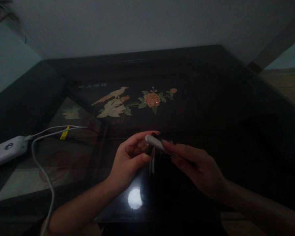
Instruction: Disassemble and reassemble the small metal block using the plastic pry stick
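Note:
In dim light my left hand [130,160] and my right hand [194,167] meet over a dark lacquered table [211,98]. Between the fingertips of both hands is a small white oblong object [154,141]. My right hand pinches its right end. My left hand's fingers curl around its left end and around a small dark piece [149,150] beneath it. What the dark piece is cannot be made out. A thin pale strip [152,165] hangs down below the fingers.
A white power strip [6,150] lies at the left edge, with white cables [43,170] running toward me and to the right. The tabletop bears an inlaid bird [113,101] and flower [152,99]. A lamp's reflection [135,198] glints near me.

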